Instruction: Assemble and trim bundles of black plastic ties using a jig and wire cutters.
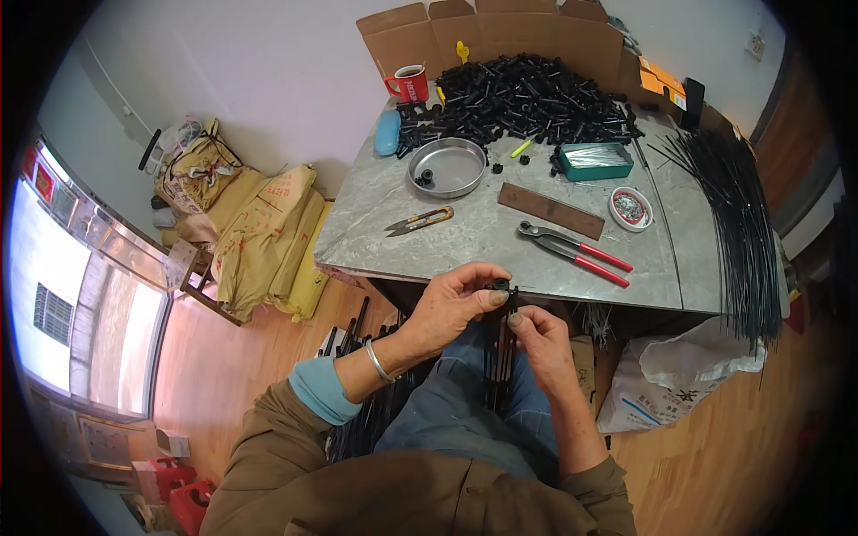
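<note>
A small black cap [500, 286] sits on top of a bunch of thin black rods [500, 357], just in front of the tabletop [483, 241] edge. The left hand [456, 304] pinches the cap with its fingers, and the right hand [536, 335] grips the rods just below. Red-handled pliers [572, 250] lie on the tabletop nearby.

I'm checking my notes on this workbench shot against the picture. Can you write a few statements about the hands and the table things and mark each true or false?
1. The left hand pinches a small black part at the table edge. True.
2. The right hand holds the red-handled pliers. False: the pliers lie on the table, untouched; the right hand grips thin black rods below the part.
3. The round metal pan is heaped full of black parts. False: it holds only one or two; the heap of black pieces lies behind it.
4. A red mug stands near the table's far left corner. True.
5. The yellow-handled snips lie on the table. True.
</note>
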A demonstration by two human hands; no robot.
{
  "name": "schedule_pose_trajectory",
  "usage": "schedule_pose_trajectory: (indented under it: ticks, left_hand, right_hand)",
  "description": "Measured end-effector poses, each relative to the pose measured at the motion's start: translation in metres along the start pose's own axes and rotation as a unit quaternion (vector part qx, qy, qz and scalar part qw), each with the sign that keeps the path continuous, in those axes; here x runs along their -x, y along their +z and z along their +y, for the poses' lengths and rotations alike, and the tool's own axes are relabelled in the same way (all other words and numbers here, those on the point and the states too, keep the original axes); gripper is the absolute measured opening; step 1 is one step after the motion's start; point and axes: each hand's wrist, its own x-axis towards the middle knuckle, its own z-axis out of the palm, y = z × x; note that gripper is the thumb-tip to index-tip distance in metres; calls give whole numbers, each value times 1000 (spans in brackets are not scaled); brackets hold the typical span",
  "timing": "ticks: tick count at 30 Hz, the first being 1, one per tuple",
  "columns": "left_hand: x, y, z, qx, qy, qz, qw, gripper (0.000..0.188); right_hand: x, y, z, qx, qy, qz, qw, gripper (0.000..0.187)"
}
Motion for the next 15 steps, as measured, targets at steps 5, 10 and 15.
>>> schedule_pose_trajectory:
  ticks: [5,10,15]
  left_hand:
    - [0,4,-4,24,-3,13,1000,28]
    - [4,13,-6,31,20,26,999,28]
    - [5,13,-7,32,29,-2,999,27]
  right_hand:
    - [12,18,-14,209,-116,84,967,22]
    - [9,12,-16,205,-114,67,970,20]
    - [10,2,-21,141,-34,0,989,21]
